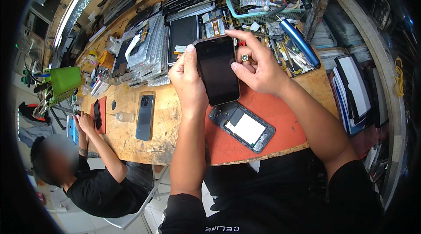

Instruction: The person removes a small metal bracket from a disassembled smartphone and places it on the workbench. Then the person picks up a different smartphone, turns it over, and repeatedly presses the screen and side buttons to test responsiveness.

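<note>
A smartphone (218,71) with a dark, blank screen is held up in front of me. My left hand (189,80) grips its left edge, the thumb lying near the upper left corner. On the other side, my right hand (258,67), with a ring on one finger, touches the top right corner with the index finger and the right edge with the thumb. Beneath the phone lies an opened grey phone body (268,132), its white battery exposed, on a red mat (289,115). The fingers behind the raised phone are hidden.
A dark phone (145,117) and a small clear bottle (125,117) lie on the wooden table to the left. Stacked bubble-wrapped parts (149,54), a teal basket of tools (263,12) and a blue cylinder (300,43) stand behind. A co-worker (103,185) sits at left.
</note>
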The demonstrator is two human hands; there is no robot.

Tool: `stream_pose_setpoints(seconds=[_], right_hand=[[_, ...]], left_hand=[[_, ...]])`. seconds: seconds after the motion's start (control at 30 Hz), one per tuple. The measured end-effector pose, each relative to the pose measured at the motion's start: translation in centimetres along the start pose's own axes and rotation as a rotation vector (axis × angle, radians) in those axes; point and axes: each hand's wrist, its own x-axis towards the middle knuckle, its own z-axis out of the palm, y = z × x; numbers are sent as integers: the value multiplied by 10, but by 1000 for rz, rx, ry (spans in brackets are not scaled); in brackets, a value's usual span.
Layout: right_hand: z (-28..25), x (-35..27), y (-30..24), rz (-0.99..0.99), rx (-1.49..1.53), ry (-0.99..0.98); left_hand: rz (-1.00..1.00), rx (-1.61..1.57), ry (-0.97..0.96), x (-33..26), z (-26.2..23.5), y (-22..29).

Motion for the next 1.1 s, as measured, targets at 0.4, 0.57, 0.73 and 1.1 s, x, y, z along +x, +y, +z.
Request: stream_pose_setpoints(seconds=[0.4, 0.57, 0.73, 1.1], right_hand=[[1, 2, 1, -14, 4, 18], [1, 1, 1, 21, 28, 4], [-1, -2, 0, -28, 10, -10], [0, -1, 1, 42, 26, 6]], left_hand=[[-9, 25, -26, 0, -1, 2], [-11, 21, -23, -1, -1, 2], [-7, -7, -31, -2, -1, 2], [1, 30, -32, 0, -4, -1]])
